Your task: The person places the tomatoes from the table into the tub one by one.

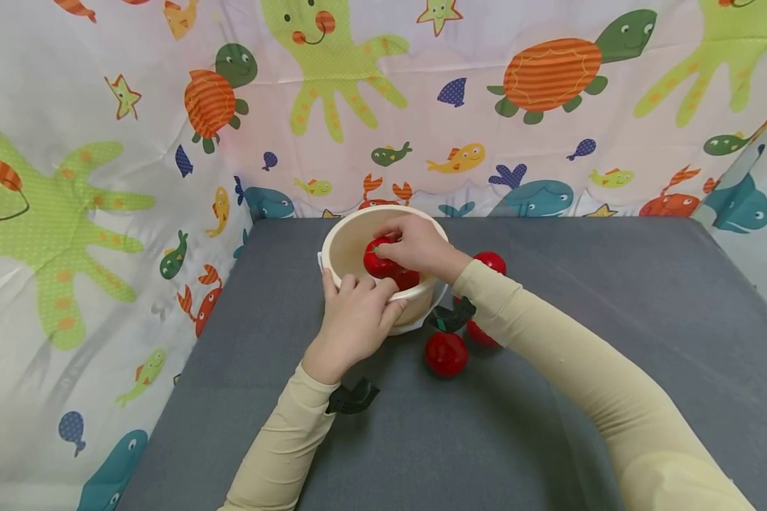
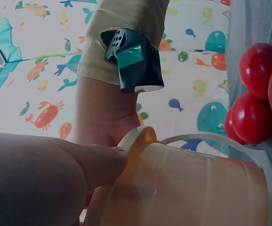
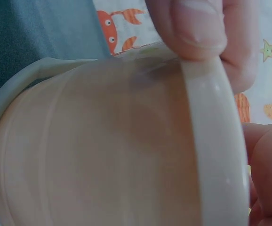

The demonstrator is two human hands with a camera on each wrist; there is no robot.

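A cream bucket stands near the table's back edge. My left hand grips its near rim, thumb against the outer wall in the left wrist view. Inside the bucket, my right hand holds a red tomato with a green stem mark, fingers curled over its top. Another red tomato shows just below it, partly hidden by the rim. In the right wrist view the bucket wall covers most of the picture, and the held tomato is hidden.
Right of the bucket, several red tomatoes lie on the grey table, including a near one and a far one. My right forearm partly covers others. A white bucket handle hangs low. Sea-animal printed cloth encloses the table.
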